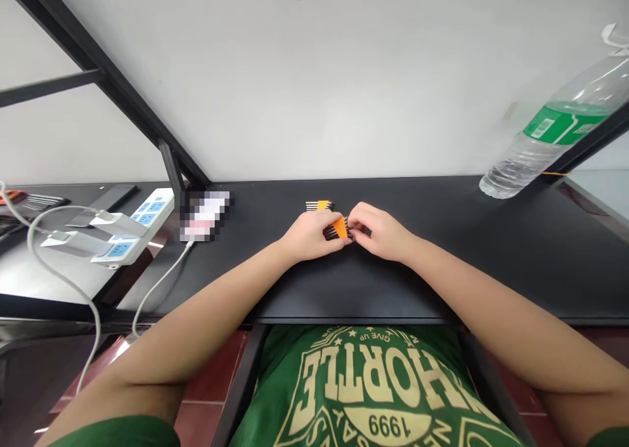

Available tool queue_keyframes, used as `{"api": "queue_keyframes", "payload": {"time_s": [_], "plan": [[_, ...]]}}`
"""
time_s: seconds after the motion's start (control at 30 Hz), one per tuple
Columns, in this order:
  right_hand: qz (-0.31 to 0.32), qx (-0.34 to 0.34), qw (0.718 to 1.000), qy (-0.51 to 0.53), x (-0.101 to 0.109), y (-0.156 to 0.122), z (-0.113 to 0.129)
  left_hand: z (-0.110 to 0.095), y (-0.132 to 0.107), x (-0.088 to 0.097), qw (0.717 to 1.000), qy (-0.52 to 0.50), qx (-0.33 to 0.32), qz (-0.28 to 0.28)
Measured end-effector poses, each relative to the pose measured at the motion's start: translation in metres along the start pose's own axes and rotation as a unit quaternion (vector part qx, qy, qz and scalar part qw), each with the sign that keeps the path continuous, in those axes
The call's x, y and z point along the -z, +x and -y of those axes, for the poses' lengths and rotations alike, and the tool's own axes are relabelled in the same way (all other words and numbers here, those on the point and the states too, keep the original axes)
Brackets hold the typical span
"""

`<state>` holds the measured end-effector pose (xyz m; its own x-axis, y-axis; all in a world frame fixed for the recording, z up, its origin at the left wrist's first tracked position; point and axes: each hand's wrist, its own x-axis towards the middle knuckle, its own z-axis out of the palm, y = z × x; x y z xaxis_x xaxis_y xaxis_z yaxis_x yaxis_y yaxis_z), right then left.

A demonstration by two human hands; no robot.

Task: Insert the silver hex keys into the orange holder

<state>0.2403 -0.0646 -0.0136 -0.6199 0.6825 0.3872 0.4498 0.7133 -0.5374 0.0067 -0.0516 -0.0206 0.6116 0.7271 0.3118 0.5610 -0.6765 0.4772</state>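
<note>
Over the middle of the black table, my left hand is closed around an orange holder with several thin dark rods through it, which looks like a hex key set. Close on its right, my right hand pinches at the ends of the rods. Its fingertips partly hide what they grip, which seems to be one of the hex keys. Just behind my left hand, a similar set with a yellow holder lies on the table, its front covered by the hand.
A phone with a charging cable lies to the left. Beyond the black metal frame is a white power strip with plugged-in chargers. A large water bottle stands at the back right. A white wall rises behind the table.
</note>
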Motion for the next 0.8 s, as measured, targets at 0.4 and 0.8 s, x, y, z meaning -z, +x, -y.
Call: {"api": "queue_keyframes", "payload": {"time_s": [0.4, 0.8], "plan": [[0.12, -0.157, 0.969, -0.152, 0.021, 0.001, -0.027, 0.009, 0.001, 0.005, 0.999, -0.014, 0.025, -0.018], [0.15, -0.172, 0.961, -0.155, 0.023, 0.002, -0.025, 0.012, 0.002, 0.004, 0.999, -0.013, 0.026, -0.016]]}}
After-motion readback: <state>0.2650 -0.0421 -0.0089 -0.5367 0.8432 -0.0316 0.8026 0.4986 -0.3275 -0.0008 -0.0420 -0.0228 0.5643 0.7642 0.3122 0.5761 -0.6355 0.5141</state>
